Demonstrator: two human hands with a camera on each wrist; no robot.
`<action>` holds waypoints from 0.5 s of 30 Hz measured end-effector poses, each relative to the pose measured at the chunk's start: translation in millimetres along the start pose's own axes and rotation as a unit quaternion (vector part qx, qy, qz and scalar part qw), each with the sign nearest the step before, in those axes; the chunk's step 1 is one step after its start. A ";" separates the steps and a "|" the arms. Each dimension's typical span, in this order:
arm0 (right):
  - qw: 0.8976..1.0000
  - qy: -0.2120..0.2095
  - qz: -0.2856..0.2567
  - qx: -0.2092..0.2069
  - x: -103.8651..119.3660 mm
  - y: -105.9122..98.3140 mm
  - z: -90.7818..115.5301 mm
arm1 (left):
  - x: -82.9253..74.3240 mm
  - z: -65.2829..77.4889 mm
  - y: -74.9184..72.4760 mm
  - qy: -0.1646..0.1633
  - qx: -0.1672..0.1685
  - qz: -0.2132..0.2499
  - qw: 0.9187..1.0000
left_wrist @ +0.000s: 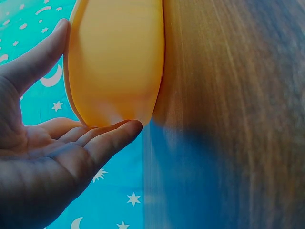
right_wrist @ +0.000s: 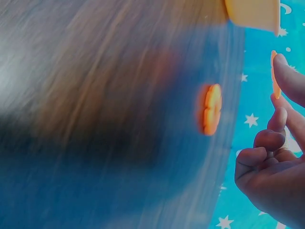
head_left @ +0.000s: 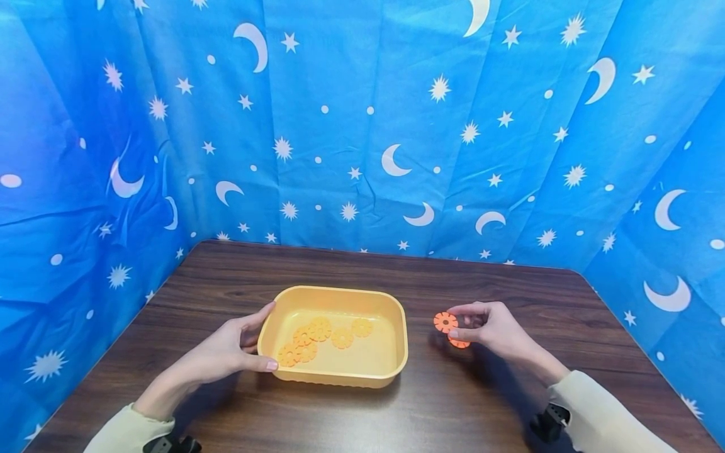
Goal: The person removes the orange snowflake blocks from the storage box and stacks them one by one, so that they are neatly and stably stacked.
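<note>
A yellow plastic basin (head_left: pixel 391 371) sits on the table with several orange notched discs (head_left: pixel 342 338) lying inside, mostly toward its left half. My left hand (head_left: pixel 226 349) holds the basin's left end, thumb at the near corner and fingers along the side wall; in the left wrist view the fingers (left_wrist: pixel 112 138) lie against the outer wall (left_wrist: pixel 114 71). To the basin's right, my right hand (head_left: pixel 498 330) pinches an orange notched disc (head_left: pixel 438 322) between thumb and fingers, above the table. Below that hand another orange disc (right_wrist: pixel 213 109) lies on the table, partly hidden in the head view.
The dark wood-grain table (head_left: pixel 481 402) runs back to a blue curtain (head_left: pixel 362 126) printed with moons and stars, which also hangs along both sides. Black straps with camera mounts (head_left: pixel 550 423) sit at both wrists, by the pale sleeves (head_left: pixel 600 412).
</note>
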State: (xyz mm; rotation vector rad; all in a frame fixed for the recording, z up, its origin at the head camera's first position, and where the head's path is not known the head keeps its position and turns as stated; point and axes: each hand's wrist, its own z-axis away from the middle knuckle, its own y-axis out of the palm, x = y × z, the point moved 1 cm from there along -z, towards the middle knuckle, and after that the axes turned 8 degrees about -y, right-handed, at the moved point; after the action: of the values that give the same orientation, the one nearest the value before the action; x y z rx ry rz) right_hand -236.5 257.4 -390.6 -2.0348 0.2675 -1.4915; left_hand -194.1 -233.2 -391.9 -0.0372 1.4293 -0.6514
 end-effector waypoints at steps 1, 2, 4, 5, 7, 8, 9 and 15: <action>1.000 0.001 0.002 0.000 -1.6 -1.1 1.0 | 0.2 -0.1 -0.2 0.000 0.000 0.000 1.000; 1.000 0.002 0.003 0.000 -3.3 -2.0 2.0 | 0.5 -0.2 -0.3 0.000 0.000 0.000 1.000; 1.000 0.009 0.000 -0.001 -6.5 -3.4 3.8 | 0.8 -0.3 -0.6 0.000 -0.001 0.000 1.000; 1.000 0.011 -0.004 0.000 -8.1 -4.0 4.7 | 0.9 -0.3 -0.7 0.000 -0.001 -0.001 1.000; 1.000 0.014 -0.010 0.001 -11.7 -4.6 6.2 | 1.1 -0.3 -0.8 0.000 -0.002 -0.002 1.000; 1.000 0.017 -0.012 0.001 -13.6 -4.9 7.0 | 1.2 -0.3 -0.8 0.000 -0.001 -0.002 1.000; 1.000 0.019 -0.011 0.002 -15.6 -5.4 7.6 | 1.2 -0.3 -0.7 0.001 -0.002 -0.002 1.000; 1.000 0.023 0.016 0.005 -24.7 -8.9 11.2 | 0.8 0.1 -0.5 0.003 -0.001 -0.003 1.000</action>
State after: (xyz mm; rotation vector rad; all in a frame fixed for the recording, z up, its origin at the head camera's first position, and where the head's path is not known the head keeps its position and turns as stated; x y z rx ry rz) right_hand -236.4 280.4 -407.4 -1.9803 0.3089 -1.5178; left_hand -194.1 -234.0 -392.5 -0.0410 1.4366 -0.6569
